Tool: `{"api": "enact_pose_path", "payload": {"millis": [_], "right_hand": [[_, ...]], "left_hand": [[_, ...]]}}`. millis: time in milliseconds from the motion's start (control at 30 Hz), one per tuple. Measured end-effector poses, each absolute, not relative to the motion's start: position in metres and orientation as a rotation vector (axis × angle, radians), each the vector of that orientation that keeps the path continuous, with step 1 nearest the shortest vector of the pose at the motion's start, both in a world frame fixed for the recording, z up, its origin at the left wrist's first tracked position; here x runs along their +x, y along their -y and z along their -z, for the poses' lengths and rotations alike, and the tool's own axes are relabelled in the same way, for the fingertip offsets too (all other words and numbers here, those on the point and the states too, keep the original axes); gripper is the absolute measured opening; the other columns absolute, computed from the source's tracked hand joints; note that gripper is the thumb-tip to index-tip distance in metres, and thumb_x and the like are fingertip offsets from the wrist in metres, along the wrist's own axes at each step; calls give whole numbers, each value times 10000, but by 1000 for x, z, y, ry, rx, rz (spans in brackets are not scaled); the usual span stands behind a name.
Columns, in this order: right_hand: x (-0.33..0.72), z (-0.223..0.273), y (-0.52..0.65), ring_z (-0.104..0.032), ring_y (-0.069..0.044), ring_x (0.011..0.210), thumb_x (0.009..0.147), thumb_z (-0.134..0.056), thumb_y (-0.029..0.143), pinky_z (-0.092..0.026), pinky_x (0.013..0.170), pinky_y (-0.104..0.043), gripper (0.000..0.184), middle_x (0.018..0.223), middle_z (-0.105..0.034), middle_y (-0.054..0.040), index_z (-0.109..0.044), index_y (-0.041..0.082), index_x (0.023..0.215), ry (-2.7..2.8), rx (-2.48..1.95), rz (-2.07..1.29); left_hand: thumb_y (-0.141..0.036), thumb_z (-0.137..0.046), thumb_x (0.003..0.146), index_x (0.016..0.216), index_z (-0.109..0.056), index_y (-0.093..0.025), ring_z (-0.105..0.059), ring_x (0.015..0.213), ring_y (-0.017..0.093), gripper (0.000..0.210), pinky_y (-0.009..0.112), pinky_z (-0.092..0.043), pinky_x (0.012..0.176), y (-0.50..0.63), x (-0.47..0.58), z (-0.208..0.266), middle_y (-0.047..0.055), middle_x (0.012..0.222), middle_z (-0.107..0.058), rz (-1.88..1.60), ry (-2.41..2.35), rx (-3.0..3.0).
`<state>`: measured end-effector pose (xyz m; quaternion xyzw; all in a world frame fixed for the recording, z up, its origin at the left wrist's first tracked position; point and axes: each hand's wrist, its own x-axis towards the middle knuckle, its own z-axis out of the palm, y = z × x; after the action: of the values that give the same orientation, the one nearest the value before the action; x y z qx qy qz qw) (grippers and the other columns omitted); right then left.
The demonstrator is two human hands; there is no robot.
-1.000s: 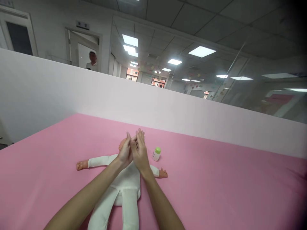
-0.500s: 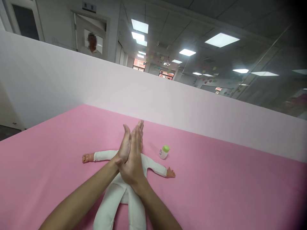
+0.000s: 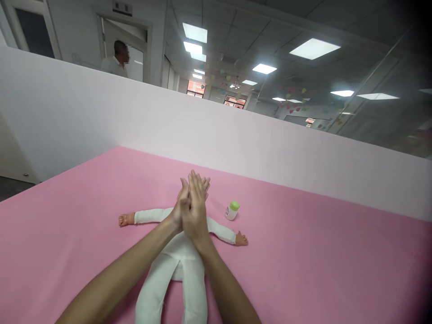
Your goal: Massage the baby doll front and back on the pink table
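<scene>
White cloth covers the doll (image 3: 184, 248), which lies stretched out beneath the hands, arms spread to either side of them and legs reaching back below the wrists; its head is out of sight, probably behind the hands. Over it, the left hand (image 3: 177, 210) and the right hand (image 3: 197, 212) meet palm to palm, fingers mostly straight and pointing away, neither with hold of any visible thing. Compared with half a second ago, the palms meet less flatly and a small gap shows by the thumbs, which suggests rubbing, the hands busy with each other rather than the doll. Near the right hand, on its right, a small bottle (image 3: 231, 212) with a green lid (image 3: 234, 205) stands on the pink mat (image 3: 303, 252). Past the fingertips rises a white partition (image 3: 236, 139); far beyond, leftward, a person (image 3: 116, 65) is by a doorway (image 3: 143, 49).
</scene>
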<state>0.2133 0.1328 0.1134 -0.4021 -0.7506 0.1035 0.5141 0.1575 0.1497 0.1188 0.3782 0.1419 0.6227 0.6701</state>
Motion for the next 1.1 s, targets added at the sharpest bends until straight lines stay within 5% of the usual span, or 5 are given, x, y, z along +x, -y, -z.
{"api": "enact_pose_path", "payload": {"millis": [300, 467, 667, 933, 1100], "right_hand": [[287, -60, -231, -636, -333, 1303, 916, -620, 649, -493, 1119, -467, 693, 1432, -650, -189, -667, 133, 1376, 1317, -1212, -653], [294, -22, -257, -645, -335, 1292, 772, -765, 659, -486, 1128, -458, 671, 1380, -694, -169, -748, 166, 1227, 1247, -1212, -864], [300, -8, -262, -675, -332, 1231, 728, -810, 648, -567, 1011, -469, 656, 1245, -770, -115, -768, 189, 1194, 1245, -1103, -1050], [300, -10, -260, -701, -311, 1151, 765, -778, 637, -596, 921, -414, 589, 1201, -783, -105, -796, 182, 1139, 1237, -1106, -1062], [302, -6, -260, -699, -294, 1139, 787, -729, 674, -609, 874, -400, 645, 1250, -765, -94, -773, 188, 1209, 1227, -1105, -1066]], "left_hand": [[-679, -532, 960, 1250, -731, -153, -573, 1377, 342, 632, 428, -460, 1122, -240, 122, -56, 161, 1441, -655, -1524, -1162, 1276], [-576, -513, 992, 1333, -715, -233, -665, 1249, 291, 524, 356, -485, 992, -245, 119, -44, 111, 1388, -702, -1256, -1587, 1672], [-639, -502, 969, 952, -820, -294, -726, 871, 268, 469, 301, -399, 666, -234, 129, -60, 63, 899, -806, -1073, -1773, 1836], [-526, -580, 932, 1045, -840, -263, -712, 892, 264, 387, 303, -412, 688, -243, 118, -52, 94, 1037, -819, -1136, -1682, 1763], [-538, -496, 967, 892, -840, -218, -643, 714, 217, 476, 280, -374, 624, -249, 109, -49, 36, 746, -775, -1131, -1616, 1772]]}}
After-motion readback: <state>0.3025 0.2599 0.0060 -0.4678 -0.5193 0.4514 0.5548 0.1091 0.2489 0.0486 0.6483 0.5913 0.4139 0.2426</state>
